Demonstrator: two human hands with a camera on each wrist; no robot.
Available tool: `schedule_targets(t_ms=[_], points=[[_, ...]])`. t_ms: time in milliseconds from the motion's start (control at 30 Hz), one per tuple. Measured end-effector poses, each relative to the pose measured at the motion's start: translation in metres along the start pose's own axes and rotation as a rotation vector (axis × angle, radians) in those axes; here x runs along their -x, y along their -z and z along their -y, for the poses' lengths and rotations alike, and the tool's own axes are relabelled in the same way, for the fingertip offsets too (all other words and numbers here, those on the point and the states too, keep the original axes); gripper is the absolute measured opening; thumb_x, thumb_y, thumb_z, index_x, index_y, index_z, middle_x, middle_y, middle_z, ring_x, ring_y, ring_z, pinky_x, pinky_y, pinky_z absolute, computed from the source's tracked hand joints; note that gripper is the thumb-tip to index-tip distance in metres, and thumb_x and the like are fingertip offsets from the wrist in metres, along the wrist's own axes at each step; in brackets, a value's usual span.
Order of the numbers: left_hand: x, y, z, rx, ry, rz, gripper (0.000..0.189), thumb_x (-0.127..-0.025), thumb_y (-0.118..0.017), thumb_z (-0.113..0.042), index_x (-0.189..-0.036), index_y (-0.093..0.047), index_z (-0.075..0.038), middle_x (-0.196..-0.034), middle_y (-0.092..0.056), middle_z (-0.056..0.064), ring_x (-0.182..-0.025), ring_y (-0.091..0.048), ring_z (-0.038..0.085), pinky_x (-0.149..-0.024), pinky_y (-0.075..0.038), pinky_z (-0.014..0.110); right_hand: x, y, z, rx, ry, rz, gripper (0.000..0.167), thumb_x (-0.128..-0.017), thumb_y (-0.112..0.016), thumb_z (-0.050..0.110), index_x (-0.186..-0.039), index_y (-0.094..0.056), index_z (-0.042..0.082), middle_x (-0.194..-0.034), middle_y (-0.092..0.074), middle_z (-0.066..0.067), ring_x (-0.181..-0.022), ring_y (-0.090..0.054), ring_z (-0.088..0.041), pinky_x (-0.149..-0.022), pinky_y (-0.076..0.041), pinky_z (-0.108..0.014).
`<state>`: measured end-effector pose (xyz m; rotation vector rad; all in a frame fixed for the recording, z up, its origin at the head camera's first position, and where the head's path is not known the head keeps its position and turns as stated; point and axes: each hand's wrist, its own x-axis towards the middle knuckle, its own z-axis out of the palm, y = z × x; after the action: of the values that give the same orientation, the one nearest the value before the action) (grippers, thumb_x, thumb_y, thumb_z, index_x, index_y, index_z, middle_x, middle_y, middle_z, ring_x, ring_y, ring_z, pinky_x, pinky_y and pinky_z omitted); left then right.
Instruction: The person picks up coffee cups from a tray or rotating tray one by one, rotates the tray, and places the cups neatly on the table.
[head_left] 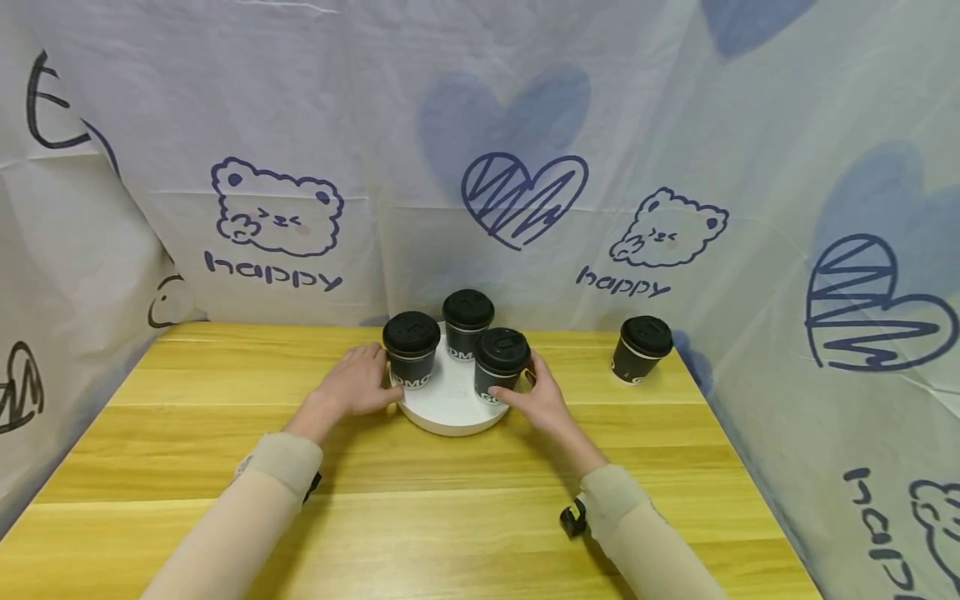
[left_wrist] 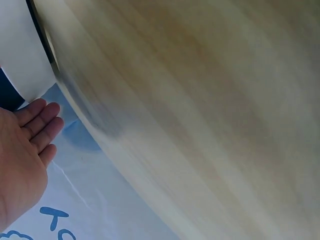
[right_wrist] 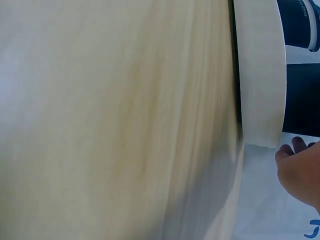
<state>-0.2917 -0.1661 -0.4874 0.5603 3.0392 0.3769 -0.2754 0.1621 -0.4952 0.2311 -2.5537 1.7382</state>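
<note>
A round white stand (head_left: 450,408) bears three black paper cups with black lids. My left hand (head_left: 358,385) is beside the left cup (head_left: 412,354), its fingers along the cup's outer side and its thumb at the stand's rim. In the left wrist view the left fingers (left_wrist: 42,122) are nearly straight. My right hand (head_left: 542,396) holds the front right cup (head_left: 500,367), with the thumb across its front and the other fingers round its right side. Behind these two stands the third cup (head_left: 467,323). In the right wrist view the right hand (right_wrist: 300,170) is partly cut off.
A fourth lidded black cup (head_left: 639,350) stands apart on the wooden table (head_left: 435,517), near its back right corner. A printed white cloth (head_left: 405,133) hangs behind the table and along both sides.
</note>
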Motion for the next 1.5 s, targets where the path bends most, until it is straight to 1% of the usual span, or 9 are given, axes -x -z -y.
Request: schedule_targets(t_ms=[200,333,500,667,833,933,1100,1333,1500], points=[[-0.001,-0.001,0.001,-0.003,-0.011,-0.008,0.087,-0.092,-0.061,-0.05,-0.144,-0.044,0.018,-0.15,-0.044,0.036,-0.141,-0.041,0.051,-0.123,-0.028,0.058,-0.003,-0.006,0.001,-0.066,-0.011,-0.024,0.092,-0.082,-0.089,0.015,-0.156,-0.036,0.002,-0.159,-0.042,-0.022,-0.15,-0.037,-0.036,-0.124,-0.03,-0.044],[-0.002,-0.003,0.002,-0.008,-0.021,-0.016,0.087,-0.093,-0.06,-0.051,-0.144,-0.045,0.018,-0.149,-0.045,0.035,-0.14,-0.042,0.05,-0.122,-0.028,0.058,-0.004,-0.009,-0.001,-0.084,-0.025,-0.054,0.093,-0.081,-0.089,0.015,-0.156,-0.037,0.002,-0.158,-0.044,-0.021,-0.149,-0.039,-0.035,-0.123,-0.031,-0.044],[0.0,-0.003,0.002,-0.014,-0.027,-0.021,0.087,-0.093,-0.06,-0.049,-0.144,-0.044,0.019,-0.15,-0.044,0.036,-0.141,-0.041,0.051,-0.122,-0.028,0.058,-0.004,-0.012,-0.001,-0.082,-0.026,-0.072,0.092,-0.08,-0.089,0.014,-0.156,-0.038,0.003,-0.157,-0.045,-0.019,-0.149,-0.039,-0.034,-0.123,-0.032,-0.043],[0.001,-0.003,0.0,-0.014,-0.025,-0.019,0.086,-0.094,-0.059,-0.049,-0.144,-0.043,0.02,-0.15,-0.043,0.036,-0.142,-0.04,0.051,-0.123,-0.028,0.058,-0.002,-0.014,-0.002,-0.084,-0.02,-0.077,0.09,-0.08,-0.089,0.012,-0.155,-0.04,0.004,-0.158,-0.046,-0.017,-0.15,-0.037,-0.033,-0.124,-0.03,-0.044],[0.002,-0.002,0.0,-0.012,-0.02,-0.014,0.087,-0.094,-0.059,-0.049,-0.145,-0.042,0.019,-0.152,-0.042,0.036,-0.143,-0.038,0.051,-0.123,-0.026,0.058,-0.001,-0.015,-0.002,-0.083,-0.007,-0.081,0.085,-0.08,-0.089,0.011,-0.152,-0.044,0.006,-0.154,-0.05,-0.015,-0.148,-0.042,-0.032,-0.123,-0.031,-0.044],[0.002,-0.002,0.001,-0.012,-0.018,-0.011,0.087,-0.094,-0.058,-0.049,-0.146,-0.041,0.019,-0.153,-0.041,0.036,-0.144,-0.038,0.051,-0.124,-0.025,0.058,-0.001,-0.015,-0.003,-0.081,-0.003,-0.079,0.083,-0.081,-0.088,0.01,-0.151,-0.045,0.005,-0.152,-0.051,-0.015,-0.146,-0.043,-0.034,-0.123,-0.032,-0.046],[0.001,-0.004,0.001,-0.008,-0.016,-0.018,0.086,-0.094,-0.059,-0.048,-0.144,-0.043,0.019,-0.151,-0.043,0.036,-0.143,-0.039,0.05,-0.123,-0.026,0.058,-0.001,-0.015,-0.003,-0.084,0.0,-0.076,0.083,-0.081,-0.088,0.009,-0.151,-0.044,0.004,-0.152,-0.051,-0.016,-0.147,-0.043,-0.034,-0.123,-0.032,-0.046],[0.0,-0.007,0.002,0.002,-0.013,-0.036,0.083,-0.093,-0.06,-0.048,-0.141,-0.046,0.018,-0.146,-0.048,0.033,-0.139,-0.042,0.049,-0.123,-0.027,0.057,0.0,-0.015,-0.002,-0.098,0.025,-0.084,0.081,-0.08,-0.088,0.008,-0.15,-0.046,0.003,-0.151,-0.052,-0.018,-0.147,-0.043,-0.037,-0.122,-0.033,-0.048],[-0.001,-0.009,0.002,0.01,-0.01,-0.038,0.082,-0.092,-0.06,-0.048,-0.141,-0.047,0.017,-0.144,-0.049,0.032,-0.138,-0.043,0.048,-0.123,-0.028,0.057,0.001,-0.015,0.0,-0.09,0.026,-0.091,0.08,-0.081,-0.088,0.009,-0.149,-0.047,0.004,-0.151,-0.053,-0.017,-0.146,-0.043,-0.036,-0.122,-0.033,-0.047]])
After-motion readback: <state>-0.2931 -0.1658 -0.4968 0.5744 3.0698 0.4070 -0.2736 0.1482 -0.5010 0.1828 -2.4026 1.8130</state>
